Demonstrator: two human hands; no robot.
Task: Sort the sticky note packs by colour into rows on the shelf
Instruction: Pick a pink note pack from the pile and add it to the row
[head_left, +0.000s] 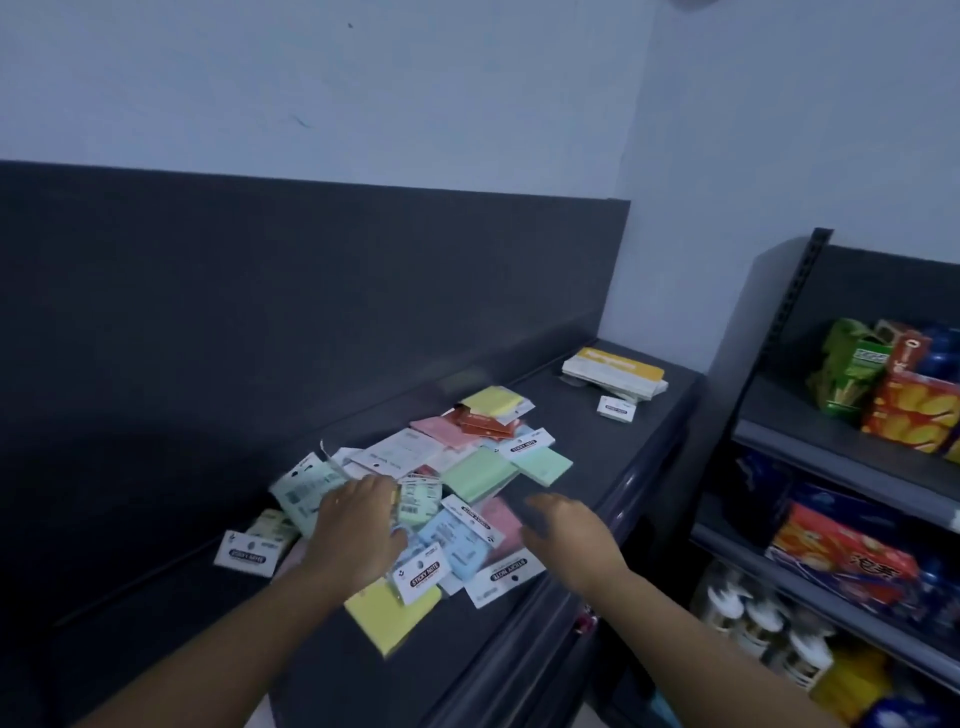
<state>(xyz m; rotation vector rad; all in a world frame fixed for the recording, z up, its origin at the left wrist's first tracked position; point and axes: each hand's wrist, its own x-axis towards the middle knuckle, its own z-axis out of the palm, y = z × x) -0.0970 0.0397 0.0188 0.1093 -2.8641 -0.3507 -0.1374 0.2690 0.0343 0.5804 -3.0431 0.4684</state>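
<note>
Your left hand (358, 525) rests flat-fingered on jumbled packs (478, 470), green, pink, yellow, blue, white-headed, while right of those fingers your right hand (563, 525) hovers slack, empty.

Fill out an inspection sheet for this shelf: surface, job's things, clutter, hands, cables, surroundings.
Surface: dark grey shelf top, bare toward both ends.
Job's things: sticky note packs in one mixed heap of yellow, green, pink and blue; no colour rows yet. One stray pack lies left of the heap.
Clutter: stack of flat yellow-and-white packets at the far end; red packets lie in the heap.
Hands: left hand lies on the heap with fingers extended; right hand is open, beside the heap near the front edge, holding nothing.
Cables: nothing seen.
Surroundings: dark back panel, pale wall, neighbouring rack with snack boxes and bottles on the right.
</note>
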